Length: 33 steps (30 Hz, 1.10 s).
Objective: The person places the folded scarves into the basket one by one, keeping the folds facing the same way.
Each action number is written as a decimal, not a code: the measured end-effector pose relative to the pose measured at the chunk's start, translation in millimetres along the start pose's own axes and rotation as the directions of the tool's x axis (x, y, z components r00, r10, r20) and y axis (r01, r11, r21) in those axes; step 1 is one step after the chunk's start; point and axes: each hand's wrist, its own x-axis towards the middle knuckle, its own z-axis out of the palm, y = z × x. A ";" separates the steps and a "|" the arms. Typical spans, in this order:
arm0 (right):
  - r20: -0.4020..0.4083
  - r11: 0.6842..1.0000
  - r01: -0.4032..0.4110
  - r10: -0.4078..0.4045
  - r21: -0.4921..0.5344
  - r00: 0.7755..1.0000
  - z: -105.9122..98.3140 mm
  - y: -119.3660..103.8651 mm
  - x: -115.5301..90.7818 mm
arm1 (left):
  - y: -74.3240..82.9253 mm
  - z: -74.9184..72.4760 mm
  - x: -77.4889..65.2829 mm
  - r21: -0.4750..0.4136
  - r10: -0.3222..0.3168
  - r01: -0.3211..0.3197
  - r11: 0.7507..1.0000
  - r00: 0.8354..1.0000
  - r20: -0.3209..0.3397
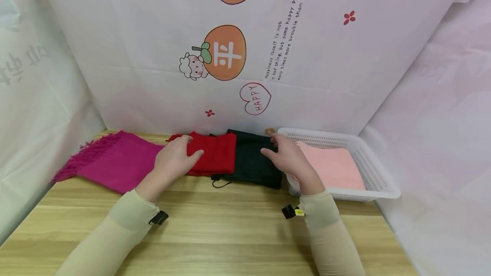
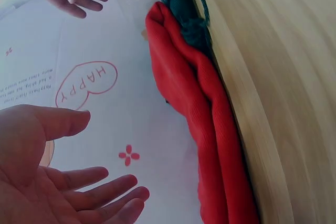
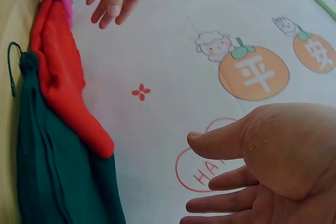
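Observation:
A folded red scarf (image 1: 216, 152) lies partly over a folded dark green cloth (image 1: 255, 161), which has a thin cord at its near edge. My left hand (image 1: 174, 156) is above the red scarf's left part, thumb and fingers apart, with nothing held. In the left wrist view the left hand (image 2: 73, 171) shows relaxed fingers. My right hand (image 1: 287, 156) is above the green cloth's right end, beside the basket; in the right wrist view that hand (image 3: 273, 166) holds nothing. A magenta fringed scarf (image 1: 122, 161) lies at the left, partly behind the left forearm.
A white plastic basket (image 1: 383, 173) stands at the right with a folded pink cloth (image 1: 335, 167) inside. The wooden table (image 1: 230, 233) extends toward me. A white printed sheet (image 1: 153, 76) rises behind the cloths, and white sheets hang on both sides.

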 end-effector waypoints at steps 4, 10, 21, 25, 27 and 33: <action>0.000 0.999 0.011 -0.011 -0.033 1.000 8.4 -5.6 0.5 | -6.5 -5.7 -2.6 0.009 -0.012 0.012 1.000 1.000 -0.006; 0.017 0.998 0.052 -0.052 -0.032 0.999 22.9 -13.4 -1.5 | -19.5 -14.1 -5.7 0.028 -0.022 0.022 0.999 1.000 -0.003; 0.055 0.994 0.110 -0.109 -0.025 0.993 44.1 -33.2 -4.1 | -52.2 -33.3 -12.2 0.063 -0.065 0.064 0.996 0.998 0.017; 0.057 0.992 0.128 -0.127 -0.014 0.990 49.6 -37.9 -6.2 | -61.6 -39.7 -13.8 0.072 -0.084 0.082 0.994 0.996 0.026; 0.062 0.991 0.133 -0.132 -0.008 0.989 52.5 -39.7 -7.0 | -66.1 -43.0 -14.7 0.069 -0.095 0.093 0.993 0.995 0.036; 0.075 0.990 0.140 -0.140 0.007 0.987 61.4 -45.0 -8.1 | -78.6 -53.3 -17.4 0.047 -0.109 0.107 0.993 0.993 0.052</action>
